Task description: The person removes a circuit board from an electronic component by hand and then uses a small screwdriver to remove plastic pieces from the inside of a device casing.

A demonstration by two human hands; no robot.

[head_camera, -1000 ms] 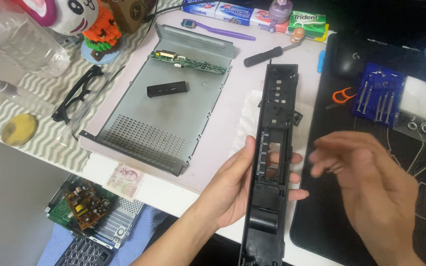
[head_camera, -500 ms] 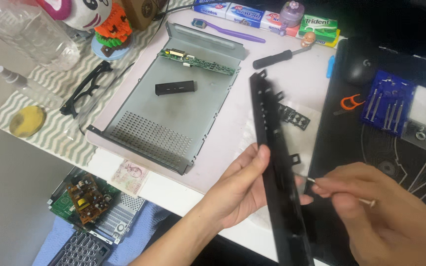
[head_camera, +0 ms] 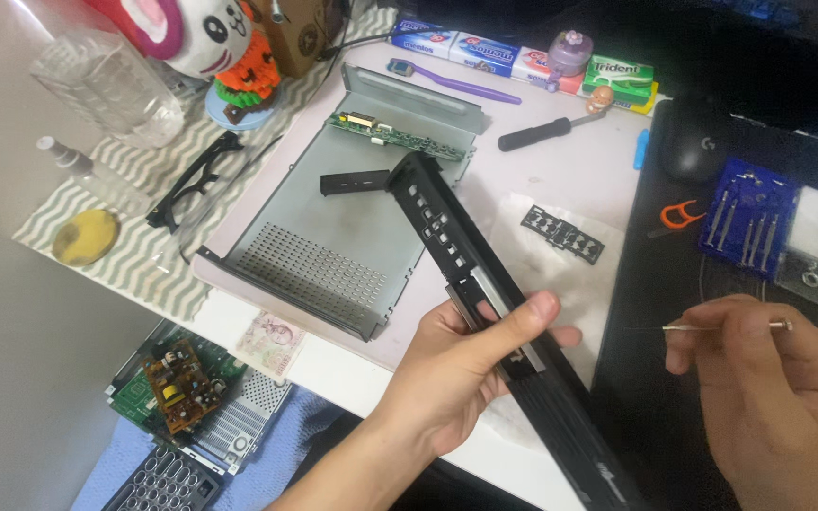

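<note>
My left hand grips a long black plastic front panel near its middle, thumb on top. The panel runs diagonally from the metal tray down to the bottom right edge of the view. My right hand pinches a thin silver precision screwdriver that points left, apart from the panel. A grey metal chassis tray lies behind the panel, with a green circuit strip at its far end and a small black bracket inside it.
A black button strip lies on white paper. A black-handled screwdriver, a mouse, a blue screwdriver case, glasses and a clear bottle surround the tray. A circuit board lies below the table edge.
My left hand tilted the panel so its far end swung left over the tray. My right hand picked up the thin screwdriver and drew back to the right.
</note>
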